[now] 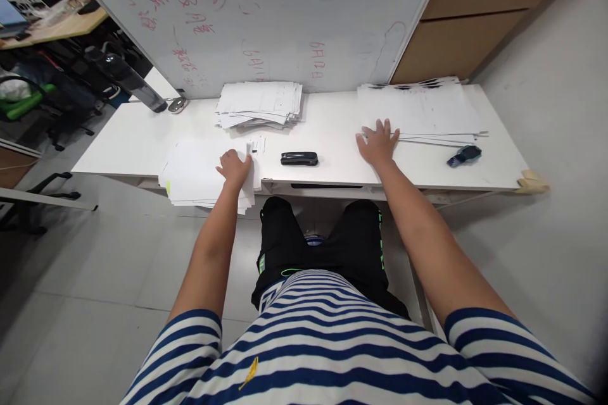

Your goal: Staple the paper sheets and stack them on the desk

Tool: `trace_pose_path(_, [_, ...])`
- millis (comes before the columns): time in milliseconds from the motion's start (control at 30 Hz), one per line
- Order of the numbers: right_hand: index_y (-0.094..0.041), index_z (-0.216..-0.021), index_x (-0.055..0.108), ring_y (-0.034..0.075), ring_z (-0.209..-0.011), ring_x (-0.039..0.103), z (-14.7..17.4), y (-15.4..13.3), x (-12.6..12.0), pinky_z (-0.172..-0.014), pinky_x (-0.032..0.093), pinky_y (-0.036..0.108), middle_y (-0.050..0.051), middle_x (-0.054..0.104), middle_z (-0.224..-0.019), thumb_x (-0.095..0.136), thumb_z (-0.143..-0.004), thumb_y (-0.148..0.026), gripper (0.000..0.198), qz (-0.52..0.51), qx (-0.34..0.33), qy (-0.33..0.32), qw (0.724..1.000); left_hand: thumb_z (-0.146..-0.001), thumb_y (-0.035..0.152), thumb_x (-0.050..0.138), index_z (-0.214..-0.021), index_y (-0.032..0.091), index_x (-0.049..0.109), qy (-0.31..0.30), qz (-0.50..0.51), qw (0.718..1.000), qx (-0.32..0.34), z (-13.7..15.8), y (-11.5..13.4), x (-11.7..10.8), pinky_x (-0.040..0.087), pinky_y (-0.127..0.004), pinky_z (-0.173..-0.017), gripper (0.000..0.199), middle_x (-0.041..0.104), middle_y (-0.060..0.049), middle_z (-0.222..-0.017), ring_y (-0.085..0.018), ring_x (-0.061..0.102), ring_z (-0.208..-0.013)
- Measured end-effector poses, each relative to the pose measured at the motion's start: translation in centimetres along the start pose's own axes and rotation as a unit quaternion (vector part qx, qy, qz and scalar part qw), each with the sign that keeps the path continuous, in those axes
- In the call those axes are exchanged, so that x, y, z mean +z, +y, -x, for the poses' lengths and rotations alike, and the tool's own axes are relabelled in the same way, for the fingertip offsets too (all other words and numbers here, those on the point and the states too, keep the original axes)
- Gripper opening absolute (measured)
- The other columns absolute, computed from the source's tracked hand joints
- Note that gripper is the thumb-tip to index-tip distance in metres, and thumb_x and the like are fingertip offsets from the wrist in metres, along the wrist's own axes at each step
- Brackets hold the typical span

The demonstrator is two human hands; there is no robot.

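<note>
My left hand (234, 168) rests on a loose stack of white paper (194, 171) that overhangs the desk's front edge. Its fingers are apart, and a small paper corner (249, 147) sticks up beside the thumb. My right hand (379, 144) lies with spread fingers at the near left corner of a wide paper pile (418, 111) on the right. Between the hands, nearer the left, sits a black stapler (299, 158), untouched. Farther back stands another uneven paper stack (259, 103), in front of the whiteboard.
The white desk (332, 123) backs onto a whiteboard (285, 19) with red writing. A dark teal object (464, 155) lies at right. At the left end are a leaning bottle (130, 82) and a small round item (178, 105). A wall (546, 107) bounds the right.
</note>
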State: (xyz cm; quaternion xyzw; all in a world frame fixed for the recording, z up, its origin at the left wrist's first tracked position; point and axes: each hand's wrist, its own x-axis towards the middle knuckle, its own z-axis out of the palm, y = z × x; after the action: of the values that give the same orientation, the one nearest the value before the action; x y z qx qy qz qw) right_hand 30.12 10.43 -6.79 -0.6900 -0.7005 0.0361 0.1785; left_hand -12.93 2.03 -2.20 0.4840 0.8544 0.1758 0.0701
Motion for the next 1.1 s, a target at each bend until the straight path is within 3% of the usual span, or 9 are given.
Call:
trace_pose_path(200, [-0.021, -0.145, 0.058, 0.040, -0.159, 0.012, 0.1, -0.3, -0.4, -0.121, 0.009, 0.074, 0.014, 0.028, -0.171, 0.030, -0.104, -0.049, 0.057, 0.016, 0.000, -0.017, 1.000, -0.091, 0.047, 0.055, -0.124, 0.017, 0.060, -0.010, -0.011, 1.000, 0.007, -0.1, 0.3, -0.4, 0.032, -0.070, -0.110, 0.045, 0.059, -0.026, -0.141, -0.045, 0.046, -0.140])
trace_pose_path(400, [-0.020, -0.141, 0.061, 0.041, -0.158, 0.016, -0.1, 0.1, 0.1, -0.121, 0.010, 0.074, 0.016, 0.034, -0.168, 0.033, -0.104, -0.052, 0.056, -0.006, -0.004, 0.007, 1.000, -0.089, 0.061, 0.054, -0.135, 0.017, 0.053, -0.040, -0.042, 0.998, -0.014, 0.2, 1.0, -1.1, 0.032, -0.068, -0.113, 0.064, 0.051, -0.025, -0.150, -0.044, 0.040, -0.145])
trace_pose_path(567, [-0.021, -0.138, 0.063, 0.040, -0.158, 0.018, -0.1, 0.2, 0.5, -0.120, 0.010, 0.074, 0.017, 0.038, -0.166, 0.036, -0.103, -0.051, 0.053, -0.017, -0.008, 0.027, 0.999, -0.090, 0.057, 0.053, -0.142, 0.013, 0.048, -0.081, -0.122, 0.989, -0.025, -0.8, 2.2, -1.7, 0.041, -0.064, -0.104, 0.068, 0.056, -0.029, -0.142, -0.046, 0.053, -0.133])
trace_pose_path(700, [-0.021, -0.138, 0.063, 0.040, -0.158, 0.017, -0.1, 0.2, 0.5, -0.121, 0.007, 0.073, 0.016, 0.038, -0.166, 0.038, -0.103, -0.051, 0.052, -0.034, -0.006, 0.030, 0.999, -0.089, 0.040, 0.056, -0.124, 0.008, 0.061, -0.112, -0.212, 0.970, 0.030, -2.0, 3.4, -1.8, 0.047, -0.053, -0.092, 0.047, 0.068, -0.029, -0.120, -0.043, 0.066, -0.112])
trace_pose_path(833, [-0.022, -0.137, 0.064, 0.039, -0.158, 0.018, -0.3, 0.4, 0.7, -0.121, 0.008, 0.073, 0.015, 0.039, -0.165, 0.038, -0.103, -0.050, 0.051, -0.034, -0.005, 0.037, 0.999, -0.083, 0.025, 0.057, -0.106, 0.011, 0.068, -0.123, -0.242, 0.958, 0.088, -2.6, 3.8, -1.7, 0.048, -0.045, -0.083, 0.029, 0.071, -0.026, -0.111, -0.040, 0.068, -0.104])
trace_pose_path(967, [-0.022, -0.136, 0.065, 0.039, -0.158, 0.018, -0.4, 0.5, 1.0, -0.121, 0.010, 0.073, 0.015, 0.039, -0.165, 0.037, -0.103, -0.050, 0.052, -0.026, -0.009, 0.039, 0.999, -0.084, 0.023, 0.055, -0.101, 0.013, 0.066, -0.099, -0.206, 0.969, 0.097, -2.3, 2.9, -2.5, 0.048, -0.046, -0.081, 0.022, 0.071, -0.025, -0.106, -0.040, 0.068, -0.101])
trace_pose_path(1100, [-0.020, -0.137, 0.065, 0.039, -0.158, 0.019, -0.5, 0.5, 1.1, -0.120, 0.010, 0.073, 0.016, 0.038, -0.165, 0.037, -0.103, -0.049, 0.052, -0.022, -0.017, 0.051, 0.998, -0.090, 0.028, 0.051, -0.085, 0.021, 0.057, -0.031, -0.078, 0.993, 0.077, -0.3, 1.7, -4.1, 0.046, -0.041, -0.074, 0.011, 0.069, -0.016, -0.091, -0.034, 0.065, -0.088])
